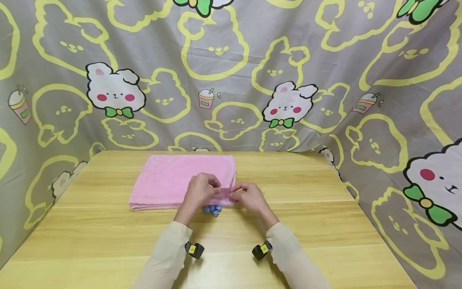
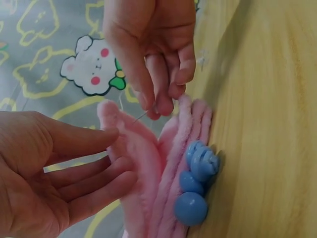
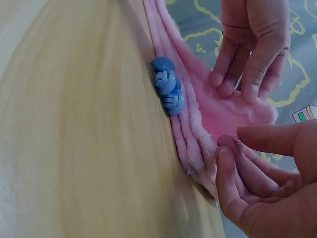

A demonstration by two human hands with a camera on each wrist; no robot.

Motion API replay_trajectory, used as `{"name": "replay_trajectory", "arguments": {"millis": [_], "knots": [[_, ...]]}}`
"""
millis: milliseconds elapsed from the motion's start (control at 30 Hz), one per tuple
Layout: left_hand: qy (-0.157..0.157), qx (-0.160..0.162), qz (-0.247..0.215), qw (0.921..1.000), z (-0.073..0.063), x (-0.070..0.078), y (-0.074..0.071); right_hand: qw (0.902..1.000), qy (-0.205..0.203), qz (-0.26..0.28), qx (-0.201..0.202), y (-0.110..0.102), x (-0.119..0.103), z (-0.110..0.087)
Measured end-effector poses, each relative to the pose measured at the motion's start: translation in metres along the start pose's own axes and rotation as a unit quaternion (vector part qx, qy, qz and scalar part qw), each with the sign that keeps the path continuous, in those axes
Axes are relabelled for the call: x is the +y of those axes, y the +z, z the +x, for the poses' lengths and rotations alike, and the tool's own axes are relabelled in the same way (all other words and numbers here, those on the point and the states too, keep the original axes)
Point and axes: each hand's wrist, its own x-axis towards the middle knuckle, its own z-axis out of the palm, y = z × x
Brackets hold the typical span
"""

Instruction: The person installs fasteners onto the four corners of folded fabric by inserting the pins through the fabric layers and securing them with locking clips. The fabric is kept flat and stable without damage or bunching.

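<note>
A folded pink fleece blanket (image 1: 173, 176) lies on the table. My left hand (image 1: 201, 189) pinches the upper layer of its near right corner between thumb and fingers, lifting it off the layers below. Facing it, my right hand (image 1: 250, 196) pinches a thin needle (image 2: 141, 116) between thumb and fingertips, and the needle's tip points at the lifted edge in the left wrist view. Against the blanket's near edge sits a small cluster of round blue plastic pieces (image 1: 213, 210); some show slots in their sides (image 3: 171, 82).
The wooden table (image 1: 317, 224) carries the blanket toward its back left. A small pale, clear item (image 2: 202, 58) lies on the wood beyond my right hand. Grey curtain cloth (image 1: 231, 52) with cartoon rabbits hangs behind and at both sides. Each sleeve bears a black wrist camera (image 1: 195, 250).
</note>
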Motion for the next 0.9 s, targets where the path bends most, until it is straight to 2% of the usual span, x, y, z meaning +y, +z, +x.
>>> {"name": "replay_trajectory", "arguments": {"millis": [233, 900], "knots": [[0.006, -0.006, 0.016, 0.9998, -0.0011, 0.0016, 0.0046, 0.9999, 0.006, 0.012, -0.004, 0.0029, 0.0023, 0.0001], [0.010, -0.001, 0.013, 0.9999, -0.0007, 0.0033, 0.0057, 0.9995, 0.013, 0.027, 0.005, 0.0084, -0.0003, -0.0009]]}}
